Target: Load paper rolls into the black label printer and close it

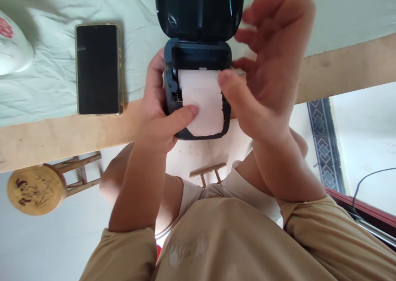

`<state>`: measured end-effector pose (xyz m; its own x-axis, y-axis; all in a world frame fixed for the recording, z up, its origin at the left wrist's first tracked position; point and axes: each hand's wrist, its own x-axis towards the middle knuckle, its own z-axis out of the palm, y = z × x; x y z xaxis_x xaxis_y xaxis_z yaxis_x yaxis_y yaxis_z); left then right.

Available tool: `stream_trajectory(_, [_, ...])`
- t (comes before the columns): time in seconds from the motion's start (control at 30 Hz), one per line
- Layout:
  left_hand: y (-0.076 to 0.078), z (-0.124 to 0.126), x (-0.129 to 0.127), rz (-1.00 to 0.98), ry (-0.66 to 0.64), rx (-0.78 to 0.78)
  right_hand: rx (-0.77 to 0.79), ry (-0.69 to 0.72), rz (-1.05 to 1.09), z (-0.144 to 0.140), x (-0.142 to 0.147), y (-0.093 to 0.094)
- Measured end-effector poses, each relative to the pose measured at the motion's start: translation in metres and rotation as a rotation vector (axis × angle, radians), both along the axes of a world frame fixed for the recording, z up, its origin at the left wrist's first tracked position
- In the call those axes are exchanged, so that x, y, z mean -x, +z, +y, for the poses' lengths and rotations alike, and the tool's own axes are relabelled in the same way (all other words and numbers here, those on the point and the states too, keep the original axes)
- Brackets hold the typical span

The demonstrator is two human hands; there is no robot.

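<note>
Tan sleeves frame my forearms; my left hand (161, 112) grips the dark printer (198, 87) at the counter (62, 136) edge, thumb pressing the white paper roll (202, 103). My right hand (266, 66), fingers spread, rests its thumb on the paper's right side. Printer lid (199, 10) stands open; phone (98, 69) lies left.

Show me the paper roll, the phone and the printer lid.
paper roll (202, 101), head view, middle of the white sheet.
phone (98, 68), head view, centre of its dark screen.
printer lid (199, 10), head view, inside of the open cover.
</note>
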<state>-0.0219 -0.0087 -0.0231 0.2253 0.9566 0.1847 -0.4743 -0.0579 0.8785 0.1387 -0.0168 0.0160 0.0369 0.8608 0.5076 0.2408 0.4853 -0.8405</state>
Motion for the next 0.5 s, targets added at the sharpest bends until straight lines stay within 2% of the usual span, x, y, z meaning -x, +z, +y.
stream_trajectory(0.07, [-0.004,0.003,0.002,0.013,-0.006,-0.032,-0.078,0.001,0.222,0.006,0.002,-0.002])
stream_trajectory(0.13, [-0.008,0.005,0.003,0.003,0.005,-0.069,-0.030,0.027,0.374,0.010,0.002,-0.002])
stream_trajectory(0.23, [-0.009,0.007,0.003,-0.022,0.036,-0.080,0.173,0.045,0.382,0.011,-0.001,-0.001])
stream_trajectory(0.33, [-0.004,0.004,0.002,0.017,0.034,-0.063,0.203,-0.037,0.356,0.010,-0.001,-0.002])
stream_trajectory(0.4, [0.001,0.002,0.001,0.039,0.030,-0.050,0.233,0.024,0.376,0.011,0.001,-0.005])
stream_trajectory(0.5, [0.002,-0.001,0.000,0.019,0.043,-0.034,0.251,0.202,0.440,0.015,0.003,-0.009])
